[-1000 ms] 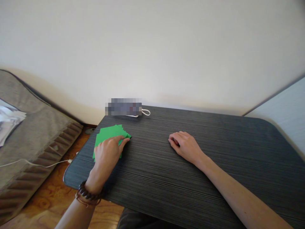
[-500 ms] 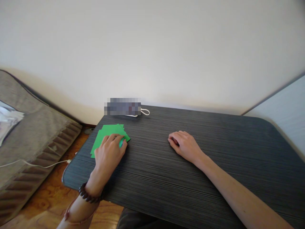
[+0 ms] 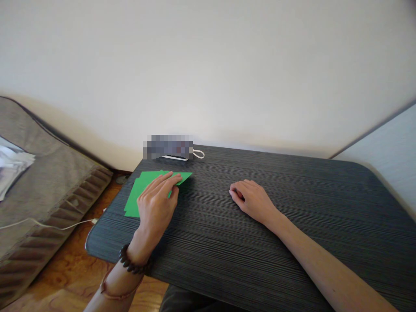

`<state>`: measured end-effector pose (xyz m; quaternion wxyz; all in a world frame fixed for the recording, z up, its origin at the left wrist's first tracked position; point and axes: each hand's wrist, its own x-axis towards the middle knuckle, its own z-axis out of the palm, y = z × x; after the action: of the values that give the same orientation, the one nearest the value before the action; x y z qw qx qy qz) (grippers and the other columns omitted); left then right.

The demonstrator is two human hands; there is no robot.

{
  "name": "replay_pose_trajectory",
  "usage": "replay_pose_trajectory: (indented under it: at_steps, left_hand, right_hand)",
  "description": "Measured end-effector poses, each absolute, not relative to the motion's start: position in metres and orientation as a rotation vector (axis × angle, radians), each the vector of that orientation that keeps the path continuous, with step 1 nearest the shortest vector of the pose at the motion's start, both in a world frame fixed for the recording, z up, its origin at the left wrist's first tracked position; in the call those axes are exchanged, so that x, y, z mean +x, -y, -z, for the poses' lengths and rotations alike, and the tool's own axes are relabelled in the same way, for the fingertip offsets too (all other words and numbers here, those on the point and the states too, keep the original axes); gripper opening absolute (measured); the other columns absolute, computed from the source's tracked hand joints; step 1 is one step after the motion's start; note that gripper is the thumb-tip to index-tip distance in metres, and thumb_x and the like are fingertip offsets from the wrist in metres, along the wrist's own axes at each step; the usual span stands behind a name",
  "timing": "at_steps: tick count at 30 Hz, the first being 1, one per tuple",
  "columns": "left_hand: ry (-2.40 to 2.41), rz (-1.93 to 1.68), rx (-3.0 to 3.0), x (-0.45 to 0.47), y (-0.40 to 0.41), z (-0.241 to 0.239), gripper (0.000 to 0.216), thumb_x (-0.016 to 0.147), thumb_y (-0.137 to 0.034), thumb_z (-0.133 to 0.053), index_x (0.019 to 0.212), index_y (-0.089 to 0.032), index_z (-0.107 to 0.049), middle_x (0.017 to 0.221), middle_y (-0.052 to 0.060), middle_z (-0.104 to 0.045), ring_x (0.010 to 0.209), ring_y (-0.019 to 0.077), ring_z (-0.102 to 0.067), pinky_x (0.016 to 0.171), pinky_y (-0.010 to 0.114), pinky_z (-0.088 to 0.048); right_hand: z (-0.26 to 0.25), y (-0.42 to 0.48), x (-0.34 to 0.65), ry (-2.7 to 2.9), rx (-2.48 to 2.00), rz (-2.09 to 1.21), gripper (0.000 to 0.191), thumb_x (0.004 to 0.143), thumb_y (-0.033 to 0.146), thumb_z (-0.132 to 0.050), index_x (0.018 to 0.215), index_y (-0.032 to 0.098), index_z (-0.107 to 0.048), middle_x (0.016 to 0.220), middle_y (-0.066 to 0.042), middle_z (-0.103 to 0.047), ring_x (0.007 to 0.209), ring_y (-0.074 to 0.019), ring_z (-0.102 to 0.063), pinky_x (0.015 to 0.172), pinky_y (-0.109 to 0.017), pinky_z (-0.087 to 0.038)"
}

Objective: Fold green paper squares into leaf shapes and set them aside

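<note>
Rightward in the head view a green sheet (image 3: pixel 184 177) has been shifted, seemingly pinched by the half-curled left hand (image 3: pixel 157 200) over the stack (image 3: pixel 134 196) left on the worktop (image 3: pixel 299 186). Separation seems underway, steady pinching being called for; mid-worktop, the right hand (image 3: pixel 250 198) is loosely closed, nothing visibly held.

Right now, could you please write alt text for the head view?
A left hand wearing a beaded bracelet touches overlapping green paper sheets on a dark, striped table; the right hand rests on it, loosely curled.
</note>
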<state>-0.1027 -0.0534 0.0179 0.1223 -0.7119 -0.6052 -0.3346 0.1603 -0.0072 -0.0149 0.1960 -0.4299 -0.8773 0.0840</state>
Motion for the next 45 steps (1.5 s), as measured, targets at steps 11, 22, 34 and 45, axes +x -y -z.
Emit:
replay_pose_trajectory:
  at_steps: [11,22,34,45]
  left_hand:
    - [1.712,0.742,-2.551,-0.076,0.041,0.002,0.025,0.086,-0.019,-0.051,0.109,-0.020,-0.063,0.097,0.005,-0.070,0.090,0.0207,-0.063,0.080,0.034,-0.052]
    - [1.631,0.909,-2.672,-0.060,0.032,-0.003,0.032,0.085,-0.009,-0.047,0.111,-0.022,-0.060,0.107,0.004,-0.066,0.101,0.0201,-0.057,0.092,0.038,-0.047]
    - [1.577,1.250,-2.942,-0.020,-0.005,0.012,0.028,0.076,0.000,-0.051,0.094,-0.018,-0.063,0.094,0.003,-0.068,0.090,0.0166,-0.063,0.085,0.029,-0.049]
    - [1.548,1.305,-2.938,-0.012,-0.010,0.011,0.020,0.074,-0.003,-0.059,0.083,-0.020,-0.065,0.101,0.004,-0.065,0.101,0.0188,-0.055,0.093,0.036,-0.043]
  right_hand:
    - [0.015,0.006,0.160,2.463,-1.187,-0.220,0.011,0.089,0.022,-0.046,0.085,0.019,-0.056,0.076,-0.001,-0.060,0.071,-0.0155,-0.050,0.071,-0.028,-0.037]
    - [0.017,0.006,0.162,2.336,-1.226,-0.268,0.010,0.086,0.021,-0.048,0.092,0.019,-0.055,0.074,-0.002,-0.059,0.071,-0.0167,-0.054,0.071,-0.030,-0.041]
    - [0.025,-0.006,0.186,2.115,-1.340,-0.254,0.037,0.082,0.018,-0.051,0.119,0.020,-0.048,0.108,-0.010,-0.056,0.095,-0.0232,-0.056,0.081,-0.038,-0.048]
    - [0.025,-0.005,0.190,2.156,-1.251,-0.257,0.019,0.083,0.014,-0.051,0.099,0.021,-0.060,0.101,-0.007,-0.061,0.097,-0.0228,-0.056,0.088,-0.040,-0.046]
